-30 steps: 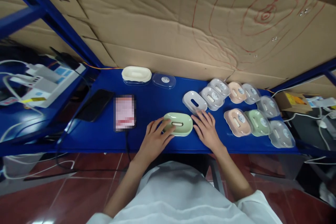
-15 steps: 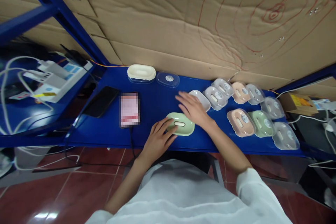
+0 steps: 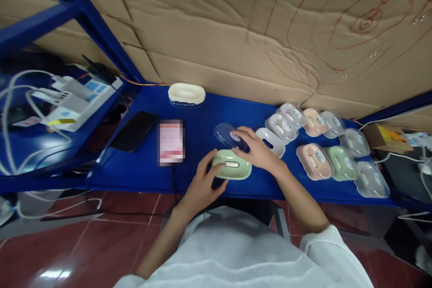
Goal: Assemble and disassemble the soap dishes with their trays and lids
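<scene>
A green oval dish (image 3: 240, 172) with a pale slotted piece in its middle rests near the table's front edge. My left hand (image 3: 205, 180) grips its left side, thumb over the inside. Just behind the dish, my right hand (image 3: 258, 150) holds a clear lid (image 3: 223, 134) with a round white sticker, tilted above the table. Right of that hand sits a whitish-grey dish (image 3: 277, 145) with a slot. Several lidded dishes in grey, peach (image 3: 313, 162), green (image 3: 340, 163) and clear-looking plastic stand farther right.
A cream dish (image 3: 186, 93) on clear lids is at the back left. A pixelated pink-screened device (image 3: 171, 142) and a black phone (image 3: 135, 131) lie left. Cardboard (image 3: 202, 27) walls the back; a power strip (image 3: 76, 103) with cables is far left.
My right hand has taken hold of the clear lid from the back of the table and brought it toward the green dish. The camera view has shifted slightly.
</scene>
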### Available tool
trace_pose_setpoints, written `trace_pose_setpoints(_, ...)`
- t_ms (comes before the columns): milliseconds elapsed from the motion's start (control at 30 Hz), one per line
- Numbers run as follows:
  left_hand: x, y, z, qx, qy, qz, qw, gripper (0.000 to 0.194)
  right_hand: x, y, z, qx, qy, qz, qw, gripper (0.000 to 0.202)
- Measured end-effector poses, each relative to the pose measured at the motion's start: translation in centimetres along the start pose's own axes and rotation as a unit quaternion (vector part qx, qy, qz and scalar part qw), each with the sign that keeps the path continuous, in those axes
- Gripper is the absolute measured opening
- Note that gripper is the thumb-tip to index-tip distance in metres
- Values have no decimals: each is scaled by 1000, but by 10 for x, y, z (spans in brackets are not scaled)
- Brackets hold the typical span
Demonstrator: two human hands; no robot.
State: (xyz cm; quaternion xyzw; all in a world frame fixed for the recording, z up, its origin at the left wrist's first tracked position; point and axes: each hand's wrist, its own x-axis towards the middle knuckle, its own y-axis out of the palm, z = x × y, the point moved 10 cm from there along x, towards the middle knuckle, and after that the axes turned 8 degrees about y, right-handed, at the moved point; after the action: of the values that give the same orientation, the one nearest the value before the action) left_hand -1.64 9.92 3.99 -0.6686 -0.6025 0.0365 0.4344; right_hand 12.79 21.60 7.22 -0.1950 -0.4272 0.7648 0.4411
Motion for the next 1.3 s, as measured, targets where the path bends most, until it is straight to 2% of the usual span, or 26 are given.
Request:
trace_pose_setpoints(67,-1,-2,2,-13,-4,-14,1000,64,-37,-3,7,16,-28,32,999,57)
trace_pose_setpoints(133,0,-1,3,-13,5,-7,1000,72,-69,4,15,-6,-61,50,997,56)
trace_pose_setpoints(233,1,7,1,-6,31,38,999,68,-103,20,26,-79,-107,22,991,60)
trace_pose_setpoints(300,1,10,2,-4,41,52,998,66,-114,29,29,-126,-128,4,984,62)
trace_pose_setpoints(400,-1,9,6,-14,25,38,999,67,-117,38,30,-156,-156,8,975,58)
trace_pose_setpoints(533,-3,9,11,-26,-6,26,999,71,-113,38,31,-160,-196,18,967,55)
trace_pose_setpoints(700,-4,10,8,-18,3,26,999,63,-110,41,27,-175,-213,-2,961,53)
trace_pose_setpoints(933,-6,8,5,2,16,28,999,64,-112,42,20,-142,-190,-31,971,52)
trace_pose_setpoints(1133,-12,6,-1,35,42,4,998,68,-115,37,14,-57,-185,12,981,51)
trace_pose_setpoints(1300,-15,5,-4,77,59,-18,995,68,-108,35,3,-69,-142,4,987,56)
